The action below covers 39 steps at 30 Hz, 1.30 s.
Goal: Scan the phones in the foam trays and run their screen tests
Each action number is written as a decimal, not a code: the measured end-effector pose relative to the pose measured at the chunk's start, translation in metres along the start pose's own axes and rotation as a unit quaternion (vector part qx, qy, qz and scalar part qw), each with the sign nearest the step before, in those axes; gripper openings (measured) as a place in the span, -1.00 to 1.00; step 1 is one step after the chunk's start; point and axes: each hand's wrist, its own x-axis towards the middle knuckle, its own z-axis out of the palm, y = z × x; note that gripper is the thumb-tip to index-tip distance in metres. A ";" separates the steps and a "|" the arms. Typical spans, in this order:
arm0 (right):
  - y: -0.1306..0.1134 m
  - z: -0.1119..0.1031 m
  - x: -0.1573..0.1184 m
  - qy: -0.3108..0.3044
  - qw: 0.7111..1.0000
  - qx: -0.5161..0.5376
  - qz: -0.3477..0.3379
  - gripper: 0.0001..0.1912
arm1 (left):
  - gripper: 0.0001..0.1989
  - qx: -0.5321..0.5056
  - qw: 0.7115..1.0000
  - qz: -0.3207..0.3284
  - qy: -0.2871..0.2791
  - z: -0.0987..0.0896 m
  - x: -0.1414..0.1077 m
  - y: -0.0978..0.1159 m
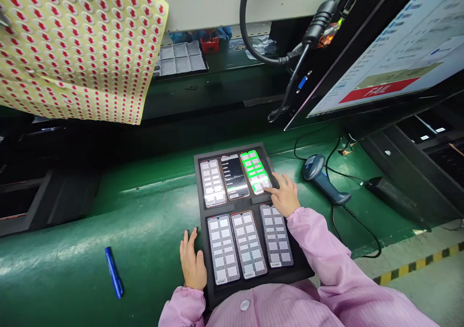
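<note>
A black foam tray [239,207] holds two rows of three phones. In the back row, the right phone [254,171] shows bright green blocks, the middle phone [235,176] has a dark screen with text lines, and the left phone [212,183] shows grey and white blocks. My right hand [285,194] is over the green-lit phone's lower right corner, its index finger at the screen and the other fingers apart, holding nothing. My left hand [193,262] rests beside the tray's left edge, fingers spread, nothing in it. The front-row phones [224,249] show white and grey blocks.
A blue marker [114,273] lies on the green table [152,269] at left. A barcode scanner [326,179] with cables lies right of the tray. A monitor [391,51] hangs over the right side, a sticker sheet [83,51] at upper left. Behind are a red bin [210,45] and trays.
</note>
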 end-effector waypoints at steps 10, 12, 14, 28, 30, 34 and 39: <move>0.020 0.001 0.001 0.041 0.999 -0.024 0.016 -0.58 | -0.57 0.001 1.000 0.000 0.001 -0.002 0.002 0.002; 0.023 0.002 0.003 0.050 0.998 -0.022 0.013 -0.58 | -0.57 -0.003 1.000 -0.002 0.004 -0.002 0.001 0.002; 0.026 0.002 0.005 0.054 0.998 -0.020 0.008 -0.59 | -0.57 -0.008 1.000 -0.007 0.006 -0.002 0.001 0.002; 0.011 -0.014 0.060 0.024 1.000 -0.009 0.017 -0.58 | -0.58 -0.028 0.999 -0.016 0.019 -0.003 -0.001 0.004; 0.007 -0.015 0.069 0.026 1.000 -0.010 0.010 -0.59 | -0.58 -0.026 0.999 -0.015 0.022 -0.002 -0.001 0.004; 0.002 -0.015 0.085 0.031 0.999 -0.009 0.007 -0.59 | -0.58 -0.024 0.999 -0.013 0.024 -0.002 -0.001 0.004; -0.002 -0.015 0.105 0.035 0.999 0.004 0.018 -0.59 | -0.58 -0.021 0.999 -0.018 0.026 -0.001 -0.003 0.002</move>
